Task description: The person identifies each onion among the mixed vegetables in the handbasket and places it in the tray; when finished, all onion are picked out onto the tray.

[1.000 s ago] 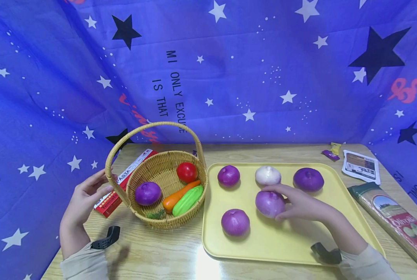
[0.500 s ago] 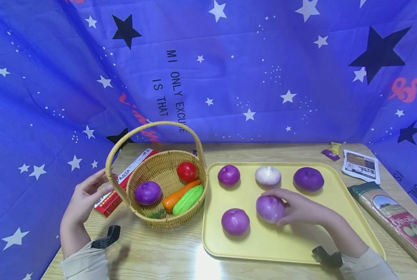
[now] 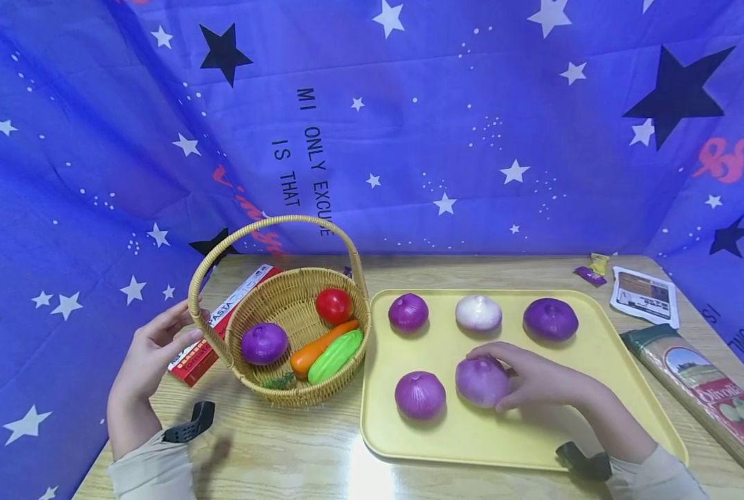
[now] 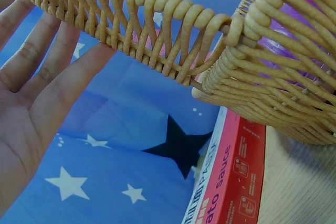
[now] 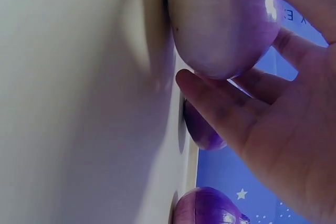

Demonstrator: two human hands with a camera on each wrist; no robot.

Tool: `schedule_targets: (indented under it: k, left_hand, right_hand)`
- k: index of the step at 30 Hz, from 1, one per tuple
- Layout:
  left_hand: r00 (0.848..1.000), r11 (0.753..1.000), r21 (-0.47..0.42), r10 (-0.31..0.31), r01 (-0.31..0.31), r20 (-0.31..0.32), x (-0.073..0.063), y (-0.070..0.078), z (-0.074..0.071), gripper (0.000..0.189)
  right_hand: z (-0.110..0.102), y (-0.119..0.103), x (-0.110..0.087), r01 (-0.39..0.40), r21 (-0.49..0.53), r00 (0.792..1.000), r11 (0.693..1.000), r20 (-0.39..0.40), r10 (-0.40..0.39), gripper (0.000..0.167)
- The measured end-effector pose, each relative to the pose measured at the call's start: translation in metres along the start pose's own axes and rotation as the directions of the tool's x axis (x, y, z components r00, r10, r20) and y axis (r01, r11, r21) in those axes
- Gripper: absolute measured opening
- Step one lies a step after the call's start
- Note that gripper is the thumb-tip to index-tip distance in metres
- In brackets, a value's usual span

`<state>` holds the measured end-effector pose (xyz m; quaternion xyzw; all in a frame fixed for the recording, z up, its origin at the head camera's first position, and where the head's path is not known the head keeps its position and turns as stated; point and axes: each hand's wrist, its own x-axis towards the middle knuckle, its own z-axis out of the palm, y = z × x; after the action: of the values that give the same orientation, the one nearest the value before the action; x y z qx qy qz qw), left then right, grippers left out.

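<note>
In the head view my right hand (image 3: 537, 375) holds a light purple onion (image 3: 482, 381) on the yellow tray (image 3: 472, 444), with fingers over its far side and thumb at its near side. The right wrist view shows the same onion (image 5: 226, 24) close up, at or just off the tray surface. My left hand (image 3: 149, 361) is beside the wicker basket (image 3: 303, 396). Its fairly straight fingers touch the basket's handle (image 4: 126, 24) in the left wrist view, some tips hidden behind it. Inside the basket lie a purple onion (image 3: 264, 344), a tomato (image 3: 333, 306), a carrot (image 3: 321, 349) and a green ridged vegetable (image 3: 335, 357).
Also on the tray are purple onions (image 3: 420, 396), (image 3: 408, 313), a white onion (image 3: 478, 314) and a dark purple onion (image 3: 550, 319). A red pasta box (image 3: 193, 364) lies left of the basket. Right of the tray lie a pasta pack (image 3: 703, 396), a white pouch (image 3: 644, 297) and small candies (image 3: 590, 276).
My right hand and the onion it holds have shifted very slightly toward me. My left hand and the basket have stayed in place.
</note>
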<state>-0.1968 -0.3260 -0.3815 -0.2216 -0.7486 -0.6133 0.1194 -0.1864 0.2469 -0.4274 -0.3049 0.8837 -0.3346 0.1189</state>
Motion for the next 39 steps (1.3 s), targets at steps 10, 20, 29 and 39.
schedule_targets:
  k: [10, 20, 29, 39]
  left_hand:
    - [1.0, 1.0, -0.007, 0.013, -0.013, 0.019, 0.0, 0.0, -0.001, 0.049]
    - [1.0, 1.0, -0.02, 0.009, -0.008, 0.02, 0.0, 0.001, -0.001, 0.05]
    - [1.0, 0.999, -0.033, -0.006, 0.006, 0.002, -0.001, 0.001, 0.001, 0.05]
    - [1.0, 1.0, -0.011, -0.012, 0.012, -0.006, -0.001, 0.002, 0.001, 0.049]
  right_hand:
    - [0.002, 0.004, 0.0, -0.007, 0.042, 1.0, 0.999, 0.024, 0.006, 0.073]
    - [0.001, 0.003, -0.001, -0.011, 0.046, 1.0, 0.999, 0.029, 0.01, 0.069]
    - [-0.001, 0.005, -0.003, -0.023, 0.101, 0.999, 0.995, 0.025, 0.02, 0.085]
    - [-0.019, 0.003, -0.007, 0.023, 0.015, 0.997, 1.0, -0.073, -0.022, 0.079]
